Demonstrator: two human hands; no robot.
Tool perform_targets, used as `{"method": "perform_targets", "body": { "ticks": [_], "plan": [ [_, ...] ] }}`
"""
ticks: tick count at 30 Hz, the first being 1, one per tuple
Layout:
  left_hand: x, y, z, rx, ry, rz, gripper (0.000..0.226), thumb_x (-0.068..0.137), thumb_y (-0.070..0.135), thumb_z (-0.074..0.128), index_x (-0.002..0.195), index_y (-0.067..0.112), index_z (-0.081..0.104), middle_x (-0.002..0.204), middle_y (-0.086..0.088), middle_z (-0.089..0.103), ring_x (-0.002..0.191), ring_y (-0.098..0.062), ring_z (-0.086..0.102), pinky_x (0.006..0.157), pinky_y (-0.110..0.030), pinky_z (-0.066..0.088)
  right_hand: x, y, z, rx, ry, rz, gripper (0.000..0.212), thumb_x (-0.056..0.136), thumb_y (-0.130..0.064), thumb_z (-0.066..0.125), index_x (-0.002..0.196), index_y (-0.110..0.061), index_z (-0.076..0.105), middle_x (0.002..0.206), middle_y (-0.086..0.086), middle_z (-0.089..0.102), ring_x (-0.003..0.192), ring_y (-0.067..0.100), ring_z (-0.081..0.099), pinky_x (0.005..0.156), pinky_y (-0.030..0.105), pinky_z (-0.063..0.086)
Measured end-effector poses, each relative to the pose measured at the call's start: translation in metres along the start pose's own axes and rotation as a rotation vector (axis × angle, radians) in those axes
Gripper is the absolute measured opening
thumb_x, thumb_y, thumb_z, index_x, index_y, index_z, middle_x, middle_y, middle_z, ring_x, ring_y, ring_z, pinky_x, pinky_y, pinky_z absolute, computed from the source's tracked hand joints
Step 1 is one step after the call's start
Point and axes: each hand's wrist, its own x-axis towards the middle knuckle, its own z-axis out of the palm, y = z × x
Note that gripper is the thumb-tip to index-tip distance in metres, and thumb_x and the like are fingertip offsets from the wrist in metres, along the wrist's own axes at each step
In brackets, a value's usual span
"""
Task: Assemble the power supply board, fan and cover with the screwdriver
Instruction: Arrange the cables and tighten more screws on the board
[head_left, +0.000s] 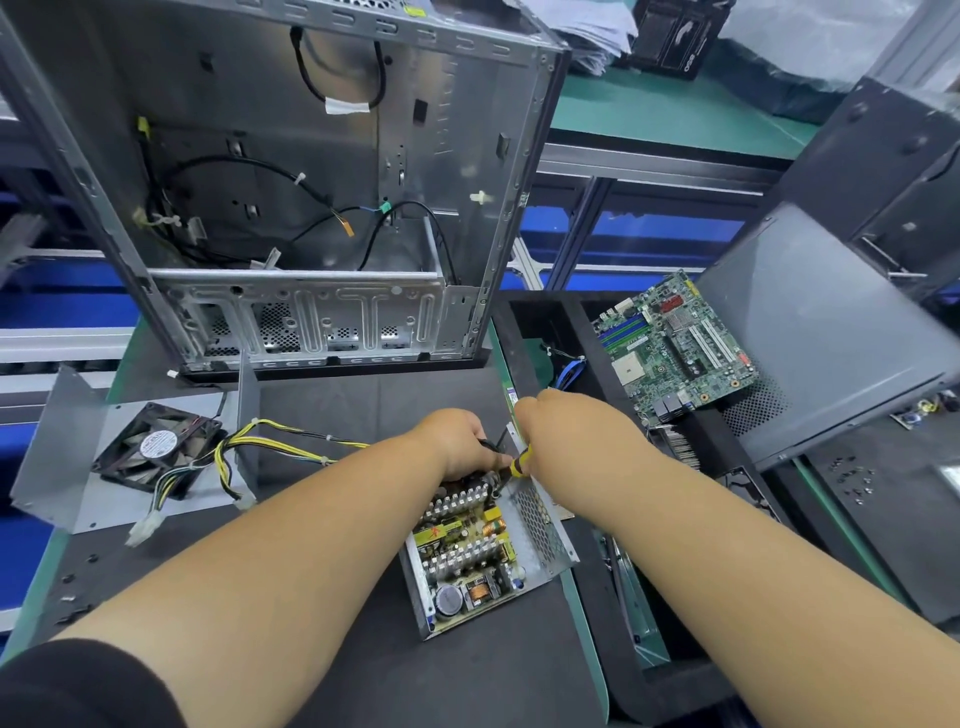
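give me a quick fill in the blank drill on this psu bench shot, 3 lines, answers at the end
1. The right hand grips a screwdriver with a ____ and black handle.
2. The black fan lies on the grey metal ____, to the left of both hands.
3. The green motherboard lies to the ____ of the open power supply board.

Missing words: yellow; cover; right

Free room: bare dark mat on the surface (322, 613) at near left and between the forearms. Obstacles: open computer case (291, 171) standing across the far side; fan (158, 449) on a metal cover (62, 467) at left, its yellow wires (280, 441) trailing right; power supply housing (540, 530) at centre; motherboard (675, 343) and grey panel (831, 332) far right.
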Motion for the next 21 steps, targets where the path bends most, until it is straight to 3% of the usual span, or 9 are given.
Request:
{"method": "perform_targets", "body": {
  "ticks": [3,7,10,13,15,17,19,21],
  "plan": [
    [0.001,0.000,0.000,-0.013,0.003,0.001,0.036,0.080,0.039,0.073,0.095,0.006,0.072,0.092,-0.013,0.069,0.079,-0.024,0.058,0.072,-0.031,0.046,0.007,-0.004,0.001,-0.059,-0.003,0.029,0.007,0.096,-0.020,0.055,0.100,-0.015,0.054,0.084,0.003,0.049,0.072,0.025,0.042,0.055,0.029,0.030],
    [0.002,-0.001,0.001,-0.015,0.010,-0.001,0.028,0.080,0.034,0.072,0.093,0.009,0.073,0.099,-0.014,0.071,0.080,-0.023,0.059,0.075,-0.032,0.050,0.015,-0.010,0.006,-0.184,0.016,0.109,0.023,0.099,-0.022,0.045,0.096,-0.015,0.067,0.064,0.001,0.039,0.066,0.027,0.044,0.047,0.025,0.027],
    [0.003,-0.001,0.001,0.000,0.011,0.000,0.031,0.079,0.037,0.073,0.093,0.009,0.072,0.098,-0.012,0.071,0.083,-0.024,0.059,0.076,-0.032,0.049,0.016,-0.010,0.004,-0.189,-0.011,0.141,0.027,0.100,-0.025,0.042,0.097,-0.017,0.067,0.065,0.001,0.038,0.067,0.026,0.044,0.046,0.026,0.024],
    [0.003,-0.001,0.002,0.010,0.001,0.005,0.022,0.081,0.033,0.069,0.087,0.012,0.068,0.092,-0.008,0.064,0.084,-0.026,0.058,0.078,-0.034,0.049,0.014,-0.010,0.003,-0.145,-0.022,0.096,0.026,0.101,-0.030,0.039,0.101,-0.019,0.063,0.087,0.000,0.057,0.074,0.025,0.045,0.051,0.028,0.025],
    [0.003,-0.002,0.001,0.012,0.008,0.004,0.014,0.083,0.027,0.065,0.085,0.013,0.065,0.090,-0.009,0.063,0.081,-0.025,0.054,0.076,-0.034,0.048,0.011,-0.006,0.000,-0.002,-0.022,0.083,0.021,0.096,-0.037,0.043,0.092,-0.017,0.048,0.084,0.002,0.051,0.074,0.026,0.045,0.052,0.028,0.024],
    [0.003,-0.002,0.001,-0.009,0.008,-0.002,0.024,0.081,0.030,0.070,0.089,0.008,0.069,0.084,-0.008,0.061,0.079,-0.024,0.054,0.072,-0.031,0.046,0.007,-0.001,-0.008,0.077,-0.072,-0.009,0.023,0.091,-0.032,0.052,0.092,-0.016,0.036,0.084,0.003,0.044,0.073,0.026,0.043,0.054,0.032,0.028],
    [0.002,-0.002,0.001,-0.018,-0.004,-0.002,0.037,0.081,0.038,0.073,0.094,0.004,0.071,0.079,-0.009,0.060,0.074,-0.024,0.053,0.067,-0.029,0.042,0.007,0.003,-0.011,0.017,-0.100,-0.071,0.022,0.092,-0.021,0.056,0.091,-0.017,0.034,0.083,0.003,0.043,0.069,0.024,0.041,0.053,0.032,0.027],
    [0.002,-0.002,0.001,-0.008,-0.007,0.003,0.041,0.082,0.041,0.072,0.096,0.003,0.071,0.084,-0.012,0.065,0.075,-0.024,0.054,0.068,-0.031,0.045,0.012,0.004,-0.008,-0.042,-0.087,-0.035,0.019,0.095,-0.023,0.056,0.090,-0.017,0.039,0.074,-0.001,0.038,0.063,0.020,0.039,0.049,0.030,0.025]
  ]
}}
